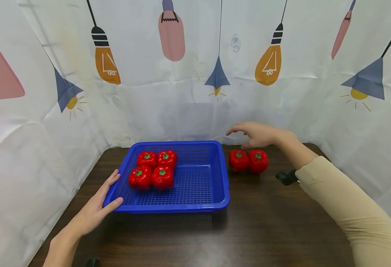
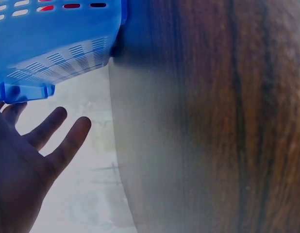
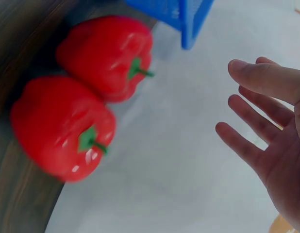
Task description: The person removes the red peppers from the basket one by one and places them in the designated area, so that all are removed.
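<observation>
A blue plastic basket (image 1: pixel 195 185) stands on the table with several red bell peppers (image 1: pixel 163 178) grouped in its left half. Against the basket's left rim rests my left hand (image 1: pixel 93 209), fingers extended along the edge; in the left wrist view the hand (image 2: pixel 28 150) shows beside the basket wall (image 2: pixel 48 43). Two more red peppers sit side by side right of the basket, a left one (image 1: pixel 238 161) and a right one (image 1: pixel 258 161). Above them hovers my right hand (image 1: pixel 257 134), empty, its fingers spread in the right wrist view, apart from the peppers (image 3: pixel 62 126).
The dark wooden table (image 1: pixel 265 222) reaches back to a white curtain (image 1: pixel 182 111) printed with lamps and bulbs, which hangs close behind the basket and along both sides. A black strap (image 1: pixel 287 178) is at the right wrist.
</observation>
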`<state>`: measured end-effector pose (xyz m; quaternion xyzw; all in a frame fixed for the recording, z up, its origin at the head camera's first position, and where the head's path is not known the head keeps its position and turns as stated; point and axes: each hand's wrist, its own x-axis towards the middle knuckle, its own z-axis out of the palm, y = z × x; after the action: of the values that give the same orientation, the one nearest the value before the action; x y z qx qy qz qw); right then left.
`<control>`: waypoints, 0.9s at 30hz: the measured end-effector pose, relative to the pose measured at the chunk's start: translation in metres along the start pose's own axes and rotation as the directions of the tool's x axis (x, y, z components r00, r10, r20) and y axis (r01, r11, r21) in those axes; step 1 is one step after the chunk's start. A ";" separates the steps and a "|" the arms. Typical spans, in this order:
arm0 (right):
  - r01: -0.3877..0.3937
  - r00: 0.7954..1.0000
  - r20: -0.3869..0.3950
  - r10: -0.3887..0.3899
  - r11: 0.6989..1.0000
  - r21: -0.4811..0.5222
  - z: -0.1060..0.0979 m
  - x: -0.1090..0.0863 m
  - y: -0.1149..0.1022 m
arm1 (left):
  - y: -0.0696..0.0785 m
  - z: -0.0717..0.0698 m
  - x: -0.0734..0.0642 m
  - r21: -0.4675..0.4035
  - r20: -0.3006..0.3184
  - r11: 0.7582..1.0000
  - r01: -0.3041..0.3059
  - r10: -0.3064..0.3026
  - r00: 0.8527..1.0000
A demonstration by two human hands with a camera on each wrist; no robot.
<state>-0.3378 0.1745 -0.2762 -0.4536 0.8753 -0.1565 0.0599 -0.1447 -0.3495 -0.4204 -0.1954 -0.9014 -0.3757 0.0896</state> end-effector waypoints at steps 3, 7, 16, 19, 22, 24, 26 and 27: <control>0.032 0.999 0.011 -0.032 0.999 -0.003 0.000 0.013 -0.009 | 0.000 -0.001 0.000 0.003 -0.002 1.000 0.000 0.000 1.000; 0.063 0.998 0.030 -0.063 0.998 0.003 0.002 0.030 -0.021 | 0.000 -0.002 -0.002 0.008 -0.008 1.000 -0.003 0.003 1.000; 0.089 0.992 0.084 -0.089 0.996 0.006 0.017 0.059 -0.049 | 0.001 -0.004 -0.002 -0.002 0.006 1.000 0.013 -0.013 1.000; 0.108 0.989 0.105 -0.107 0.994 0.001 0.023 0.069 -0.058 | 0.001 -0.004 -0.002 -0.001 -0.003 1.000 0.008 -0.008 1.000; 0.120 0.985 0.121 -0.119 0.993 0.000 0.028 0.079 -0.065 | 0.001 -0.004 -0.002 -0.004 -0.001 1.000 0.006 -0.006 1.000; 0.128 0.983 0.134 -0.127 0.992 0.001 0.030 0.086 -0.070 | 0.002 -0.003 -0.002 -0.008 0.001 1.000 0.007 -0.007 1.000; 0.142 0.979 0.145 -0.141 0.990 0.000 0.034 0.093 -0.075 | 0.002 -0.001 -0.001 -0.013 0.003 1.000 0.010 -0.010 1.000; 0.148 0.978 0.151 -0.146 0.989 -0.001 0.035 0.096 -0.077 | 0.002 -0.001 -0.001 -0.015 0.003 1.000 0.011 -0.011 1.000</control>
<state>-0.3252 0.0470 -0.2808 -0.5279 0.8333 -0.1204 0.1114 -0.1435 -0.3492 -0.4191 -0.1917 -0.8998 -0.3826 0.0846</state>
